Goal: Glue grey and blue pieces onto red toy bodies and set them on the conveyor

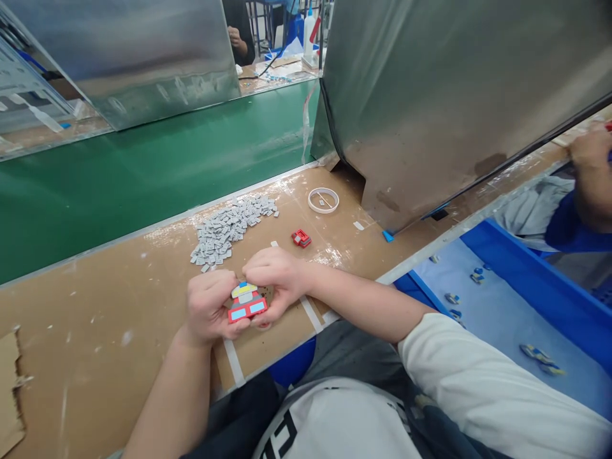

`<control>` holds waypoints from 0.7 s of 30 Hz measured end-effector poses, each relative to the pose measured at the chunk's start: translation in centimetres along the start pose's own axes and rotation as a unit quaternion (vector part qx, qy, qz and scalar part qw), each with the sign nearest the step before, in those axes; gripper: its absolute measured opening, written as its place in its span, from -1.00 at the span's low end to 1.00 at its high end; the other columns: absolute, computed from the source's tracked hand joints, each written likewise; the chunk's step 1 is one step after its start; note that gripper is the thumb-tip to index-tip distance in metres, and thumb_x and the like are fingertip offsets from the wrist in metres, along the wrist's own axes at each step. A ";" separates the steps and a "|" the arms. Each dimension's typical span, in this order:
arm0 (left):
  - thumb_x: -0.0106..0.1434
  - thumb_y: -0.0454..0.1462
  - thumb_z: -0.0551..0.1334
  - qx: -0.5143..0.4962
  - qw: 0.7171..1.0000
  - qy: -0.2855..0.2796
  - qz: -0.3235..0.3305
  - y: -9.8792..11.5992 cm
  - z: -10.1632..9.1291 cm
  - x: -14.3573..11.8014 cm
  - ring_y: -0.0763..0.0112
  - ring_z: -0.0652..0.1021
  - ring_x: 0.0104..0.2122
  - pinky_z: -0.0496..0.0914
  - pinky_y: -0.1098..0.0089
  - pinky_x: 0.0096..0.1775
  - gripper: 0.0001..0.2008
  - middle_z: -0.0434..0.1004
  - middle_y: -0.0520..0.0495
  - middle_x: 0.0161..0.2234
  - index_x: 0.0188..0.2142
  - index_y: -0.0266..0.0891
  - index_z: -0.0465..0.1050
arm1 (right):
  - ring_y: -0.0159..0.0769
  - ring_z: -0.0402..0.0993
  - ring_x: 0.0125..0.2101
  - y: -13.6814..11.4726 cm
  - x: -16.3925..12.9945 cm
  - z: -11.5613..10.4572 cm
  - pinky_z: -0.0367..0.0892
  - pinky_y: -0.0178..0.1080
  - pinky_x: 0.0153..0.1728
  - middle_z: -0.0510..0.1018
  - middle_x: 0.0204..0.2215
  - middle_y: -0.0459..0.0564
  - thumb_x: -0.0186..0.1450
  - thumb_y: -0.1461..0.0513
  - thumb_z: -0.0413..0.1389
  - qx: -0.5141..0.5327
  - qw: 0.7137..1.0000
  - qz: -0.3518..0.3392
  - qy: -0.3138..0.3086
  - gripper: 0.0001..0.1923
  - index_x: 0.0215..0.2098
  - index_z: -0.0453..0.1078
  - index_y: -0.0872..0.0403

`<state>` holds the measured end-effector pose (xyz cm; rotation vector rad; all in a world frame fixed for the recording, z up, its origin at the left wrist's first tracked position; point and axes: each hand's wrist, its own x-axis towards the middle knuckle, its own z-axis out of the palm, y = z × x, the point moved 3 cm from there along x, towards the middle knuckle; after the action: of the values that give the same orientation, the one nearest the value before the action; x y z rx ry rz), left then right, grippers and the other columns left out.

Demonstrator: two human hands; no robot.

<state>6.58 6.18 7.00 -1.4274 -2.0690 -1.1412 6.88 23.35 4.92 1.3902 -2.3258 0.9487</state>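
Observation:
Both of my hands hold a small red toy part (247, 303) with light blue panels, a yellow top and a grey middle, just above the brown worktop (109, 319). My left hand (208, 306) grips its left side. My right hand (277, 275) pinches its top and right side. A pile of several small grey pieces (229, 228) lies just beyond my hands. A second small red piece (301, 238) rests on the worktop to the right of the pile.
A white ring (323, 199) lies near a tilted metal panel (430, 95). A green conveyor belt (143, 159) runs behind the worktop. A blue bin (549, 299) at my right holds several small blue-yellow parts. Another person's hand (590, 153) shows at far right.

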 end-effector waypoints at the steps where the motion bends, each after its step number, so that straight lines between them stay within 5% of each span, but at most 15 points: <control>1: 0.54 0.22 0.06 0.001 1.000 -0.002 0.000 0.0 0.0 0.0 0.39 0.17 -0.61 0.04 0.26 -0.50 -0.39 0.14 0.08 -0.61 -0.49 -0.11 0.25 | -0.38 0.23 -0.46 0.0 0.0 0.0 0.15 -0.25 -0.34 0.24 -0.52 -0.18 0.47 -0.22 0.10 -0.007 1.000 -0.002 -0.009 -0.44 -0.43 0.11 -0.03; 16: 0.53 0.25 0.04 0.006 0.999 -0.022 -0.023 -0.6 -0.2 0.4 0.42 0.20 -0.63 0.09 0.28 -0.52 -0.32 0.15 0.08 -0.64 -0.55 -0.13 0.25 | -0.37 0.21 -0.42 0.7 0.1 0.2 0.13 -0.25 -0.30 0.20 -0.50 -0.18 0.44 -0.22 0.14 0.017 0.998 0.050 -0.044 -0.39 -0.46 0.01 -0.04; 21: 0.48 0.28 0.11 -0.064 0.984 -0.060 -0.153 -4.0 -0.2 -1.3 0.31 0.54 -0.54 0.41 0.35 -0.48 -0.34 0.58 -0.06 -0.49 -0.38 -0.22 0.55 | -0.45 0.13 -0.42 1.7 0.6 0.1 0.09 -0.31 -0.30 0.14 -0.51 -0.24 0.41 -0.14 0.26 0.074 0.979 0.189 0.007 -0.39 -0.46 0.05 0.01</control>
<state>3.52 4.66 4.60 -1.2912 -2.4026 -1.3566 5.10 23.38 4.49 0.9965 -2.6083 1.2517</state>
